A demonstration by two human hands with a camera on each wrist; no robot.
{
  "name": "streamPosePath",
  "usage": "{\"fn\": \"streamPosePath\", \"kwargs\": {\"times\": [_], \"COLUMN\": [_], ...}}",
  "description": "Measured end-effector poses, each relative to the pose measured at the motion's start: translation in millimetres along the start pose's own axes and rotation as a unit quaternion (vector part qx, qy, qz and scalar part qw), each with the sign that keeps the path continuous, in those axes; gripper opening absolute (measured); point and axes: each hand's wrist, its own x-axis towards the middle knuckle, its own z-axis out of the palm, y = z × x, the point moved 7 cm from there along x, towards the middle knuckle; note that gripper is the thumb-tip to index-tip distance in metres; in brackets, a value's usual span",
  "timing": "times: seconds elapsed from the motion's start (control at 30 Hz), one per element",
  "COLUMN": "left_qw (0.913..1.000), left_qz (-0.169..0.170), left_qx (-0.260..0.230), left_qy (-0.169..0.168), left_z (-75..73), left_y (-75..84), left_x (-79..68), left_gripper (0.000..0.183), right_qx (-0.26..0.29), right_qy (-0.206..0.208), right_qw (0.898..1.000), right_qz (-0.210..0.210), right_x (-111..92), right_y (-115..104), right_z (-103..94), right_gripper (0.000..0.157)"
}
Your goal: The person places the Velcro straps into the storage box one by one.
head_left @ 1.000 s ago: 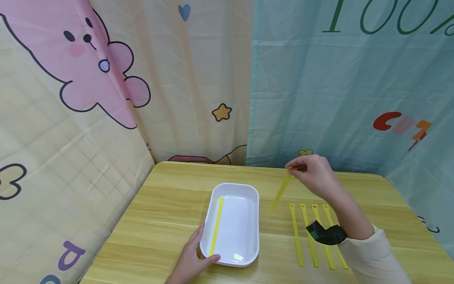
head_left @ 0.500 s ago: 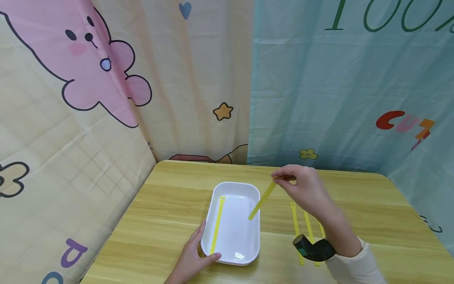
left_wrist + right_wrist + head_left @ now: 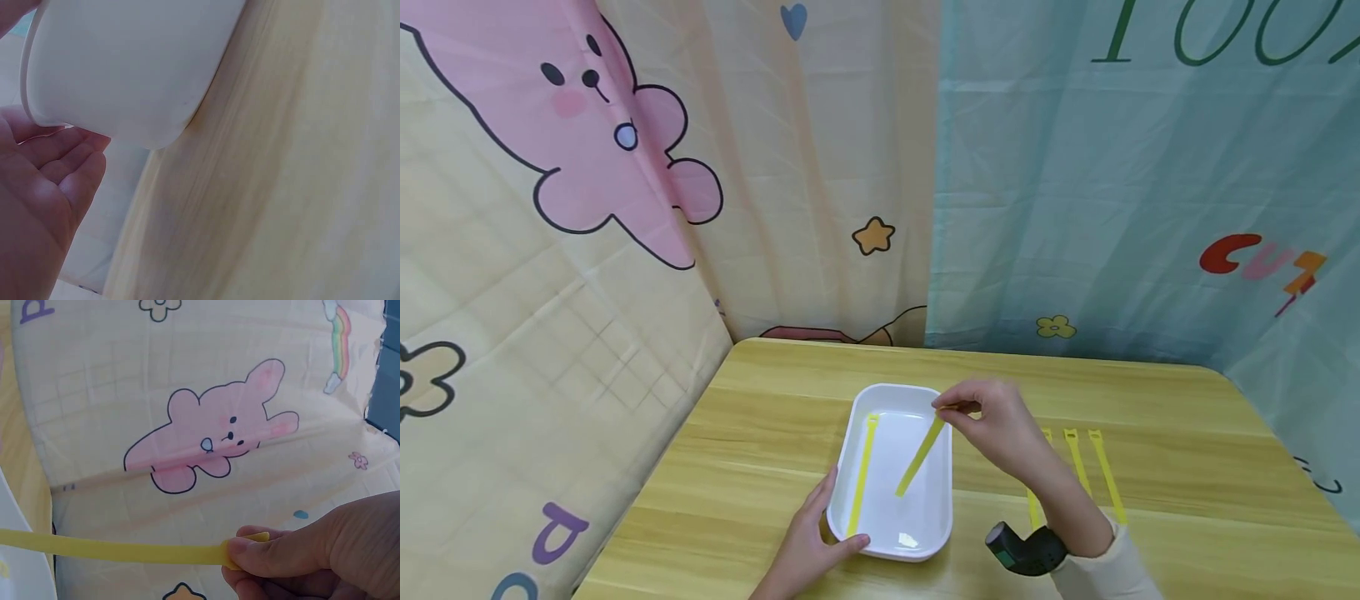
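Note:
A white tray stands on the table, with one yellow cable strap lying lengthwise along its left side. My left hand holds the tray's near left corner, thumb over the rim; in the left wrist view its fingers are against the outer wall. Between thumb and fingertips, my right hand pinches a second yellow strap by its slotted head. That strap slants down over the tray's right half, and I cannot tell whether its tail touches the bottom. The right wrist view shows the pinched strap stretching leftward.
Several more yellow straps lie in a row on the wooden table, partly hidden by the right forearm. A black wrist device is on that arm. Printed curtains hang behind and left of the table.
My right hand has moved left and down, carrying the pinched strap from right of the tray to over it. The left hand keeps its hold on the tray.

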Motion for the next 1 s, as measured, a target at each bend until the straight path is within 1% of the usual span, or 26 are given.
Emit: {"fn": "streamPosePath", "kwargs": {"times": [0.17, 0.43, 0.53, 0.83, 1.0], "left_qw": [1.0000, 1.0000, 1.0000, 0.9999, 0.9999], "left_qz": [0.004, 0.001, 0.002, 0.010, 0.012], "left_qx": [0.004, 0.006, 0.006, -0.003, -0.003], "left_qy": [0.003, 0.005, 0.007, 0.012, 0.010], "left_z": [-0.4, -0.3, -1.4, -3.2, -2.2], "left_y": [0.2, -1.5, -1.2, 0.1, 0.3], "left_x": [0.2, 0.7, 0.5, 0.9, 1.2], "left_gripper": [0.099, 0.098, 0.097, 0.097, 0.097], "right_qx": [0.026, 0.064, 0.066, 0.071, 0.077], "right_qy": [-0.022, -0.042, -0.046, -0.072, -0.076], "right_qw": [0.999, 0.997, 0.997, 0.995, 0.994], "right_qz": [-0.005, -0.022, -0.020, 0.004, 0.007], "right_x": [-0.8, -1.9, -2.5, -2.0, -3.7], "right_y": [-2.5, -6.8, -7.2, -4.4, -2.1], "right_z": [15.3, 34.1, 38.8, 50.7, 54.4], "right_gripper": [0.014, 0.012, 0.013, 0.011, 0.009]}}
